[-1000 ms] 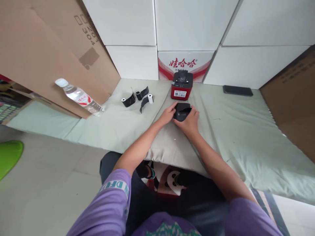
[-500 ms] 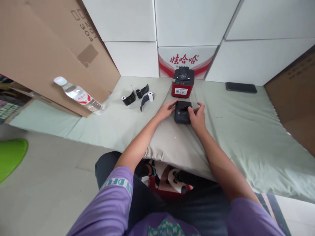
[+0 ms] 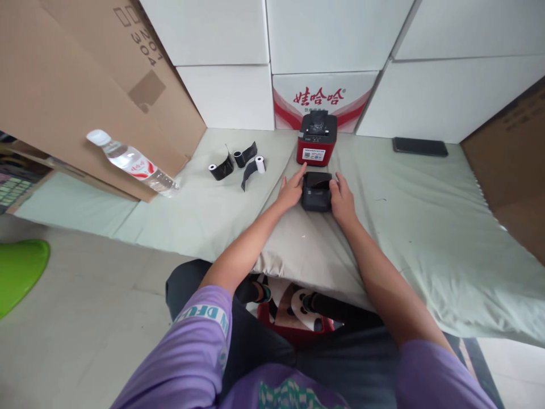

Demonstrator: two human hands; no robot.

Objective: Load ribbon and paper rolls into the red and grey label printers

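Note:
A small black portable printer (image 3: 315, 200), with a dark strip at its top opening, rests on the green cloth in front of me. My left hand (image 3: 291, 192) lies along its left side, fingers reaching toward the back corner. On the opposite side, my right hand (image 3: 343, 201) presses its thumb and fingers against the right edge, so the printer is held between both hands. Just behind it stands a red and black receipt printer (image 3: 315, 149) with dark paper coming out of its top. Loose paper rolls with dark tails, including a white-ended roll (image 3: 260, 165), lie to the left.
A water bottle (image 3: 134, 165) leans at the left near a cardboard box (image 3: 106, 85). White boxes (image 3: 230, 96) form a wall at the back. A dark phone (image 3: 419, 146) lies at the right rear. A green seat (image 3: 21, 272) shows at lower left.
My right hand has shifted from the top of the portable printer to its right side, its fingers less raised. My left hand has settled along the left side. The view has tilted slightly.

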